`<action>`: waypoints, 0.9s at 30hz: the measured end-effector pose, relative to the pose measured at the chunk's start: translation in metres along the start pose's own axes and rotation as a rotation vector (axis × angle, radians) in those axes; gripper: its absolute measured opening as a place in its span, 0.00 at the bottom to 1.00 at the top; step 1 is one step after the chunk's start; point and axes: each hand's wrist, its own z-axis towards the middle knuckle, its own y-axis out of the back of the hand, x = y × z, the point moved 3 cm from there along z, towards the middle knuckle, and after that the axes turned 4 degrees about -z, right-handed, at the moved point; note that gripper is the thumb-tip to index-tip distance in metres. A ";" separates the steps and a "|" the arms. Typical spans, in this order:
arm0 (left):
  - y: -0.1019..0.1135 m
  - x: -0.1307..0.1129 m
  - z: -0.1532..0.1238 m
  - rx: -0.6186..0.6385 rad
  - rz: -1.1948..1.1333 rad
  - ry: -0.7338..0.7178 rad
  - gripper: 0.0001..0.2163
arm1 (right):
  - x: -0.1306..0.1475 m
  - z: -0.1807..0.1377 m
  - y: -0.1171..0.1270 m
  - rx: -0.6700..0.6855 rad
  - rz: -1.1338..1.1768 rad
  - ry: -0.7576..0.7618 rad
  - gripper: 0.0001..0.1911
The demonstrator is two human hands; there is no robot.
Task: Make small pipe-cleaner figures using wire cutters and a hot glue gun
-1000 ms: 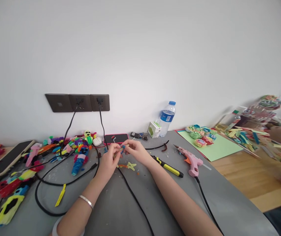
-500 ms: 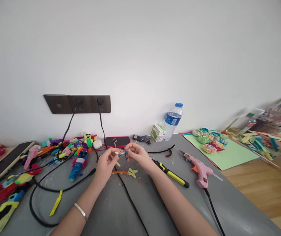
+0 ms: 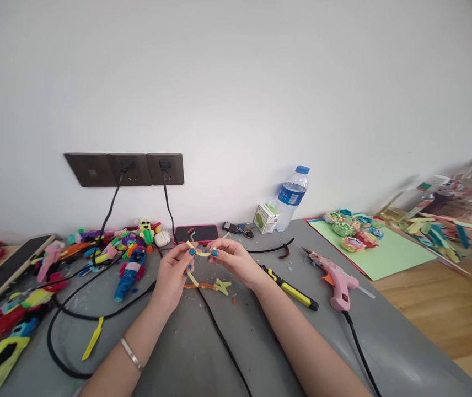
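Note:
Between my two hands, above the grey table, is a pale yellow pipe cleaner [image 3: 203, 254], bent and held at more than one point. My left hand [image 3: 175, 270] pinches it with thumb and finger, and a yellow end hangs below that hand. The fingers of my right hand [image 3: 232, 261] are closed on its other end. Just under the hands lies an orange pipe cleaner [image 3: 203, 286] with a yellow star-like piece [image 3: 221, 286] at its right end.
Pliers with yellow-black handles [image 3: 291, 290] and a pink glue gun [image 3: 335, 278] lie to the right. Behind stand a water bottle [image 3: 292, 198] and small box [image 3: 266, 218]; a phone [image 3: 197, 234] lies there too. Black cables [image 3: 219, 331] cross the table. Pipe-cleaner dolls [image 3: 130, 273] crowd the left.
My fingers have shifted along the yellow pipe cleaner, and more of it shows as a curve between them. My hands stay close together; the view has moved slightly.

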 end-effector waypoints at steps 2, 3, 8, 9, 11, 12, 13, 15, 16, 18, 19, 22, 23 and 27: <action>0.000 -0.001 0.000 0.017 0.025 0.015 0.18 | 0.000 -0.001 0.000 0.015 -0.002 -0.010 0.15; -0.001 -0.001 0.000 0.030 0.041 0.017 0.18 | 0.000 -0.001 0.000 0.020 0.006 -0.012 0.15; 0.000 0.002 0.000 0.099 0.183 -0.028 0.17 | 0.002 -0.001 -0.001 0.039 0.040 -0.006 0.15; 0.001 0.004 0.000 0.110 0.227 -0.049 0.16 | 0.002 -0.001 -0.001 0.031 0.031 -0.004 0.15; 0.002 0.006 0.001 0.139 0.316 -0.097 0.15 | 0.002 0.000 -0.001 0.007 0.003 -0.004 0.16; 0.003 0.006 0.001 0.160 0.355 -0.128 0.14 | 0.002 0.000 -0.001 -0.003 -0.014 -0.004 0.16; 0.002 0.006 0.001 0.182 0.389 -0.158 0.13 | 0.002 0.000 0.000 -0.009 -0.035 -0.005 0.16; 0.001 0.004 0.001 0.222 0.444 -0.212 0.12 | 0.001 0.000 0.000 -0.015 -0.090 -0.006 0.15; 0.000 0.004 0.001 0.232 0.467 -0.232 0.12 | 0.001 0.000 0.000 -0.016 -0.123 -0.006 0.15; -0.001 0.003 0.000 0.231 0.504 -0.257 0.11 | 0.001 0.000 0.000 -0.016 -0.183 -0.004 0.15; -0.001 0.003 0.000 0.227 0.520 -0.268 0.11 | 0.001 0.000 0.000 -0.016 -0.202 -0.002 0.14; -0.001 0.003 0.000 0.222 0.552 -0.293 0.11 | 0.002 -0.001 -0.001 -0.017 -0.225 0.009 0.15; -0.001 0.004 -0.001 0.224 0.558 -0.298 0.11 | 0.003 -0.001 -0.001 -0.020 -0.228 0.015 0.15; -0.001 0.003 -0.001 0.240 0.568 -0.305 0.12 | 0.004 -0.001 -0.001 -0.006 -0.222 0.059 0.14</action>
